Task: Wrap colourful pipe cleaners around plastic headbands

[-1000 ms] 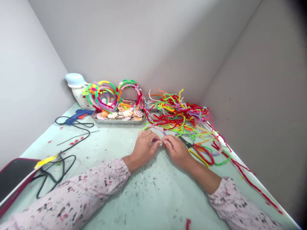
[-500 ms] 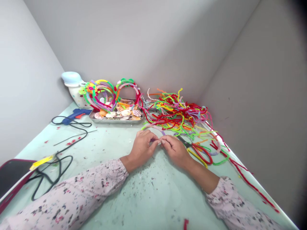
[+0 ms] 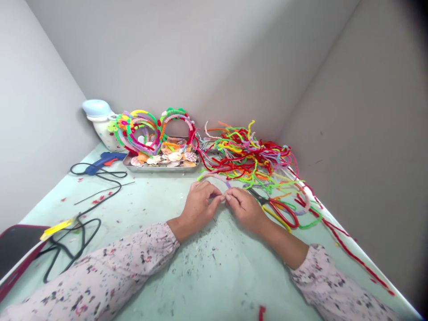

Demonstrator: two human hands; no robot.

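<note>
My left hand (image 3: pixel 200 203) and my right hand (image 3: pixel 245 207) meet fingertip to fingertip above the table, both closed in a pinch. Between and behind them curves a slim headband (image 3: pixel 217 176) covered in fuzzy pink, lilac and green pipe cleaner. Its lower part is hidden by my fingers, and the tiny bit at my fingertips is too small to make out. Scissors (image 3: pixel 284 214) with red handles lie just right of my right hand. Beyond them spreads a tangled heap of coloured pipe cleaners (image 3: pixel 247 154).
At the back, a metal tray (image 3: pixel 160 169) holds seashells, with finished-looking headbands (image 3: pixel 138 133) standing on it. A lidded white cup (image 3: pixel 103 129) is behind. To the left are a blue glue gun (image 3: pixel 100 162), black cable (image 3: pixel 82 240) and a dark red-edged object (image 3: pixel 20 245). Red pipe cleaners (image 3: pixel 357 256) trail along the right edge.
Both hands stay pinched together in nearly the same place, with only slight finger movement. The whole view has shifted a little.
</note>
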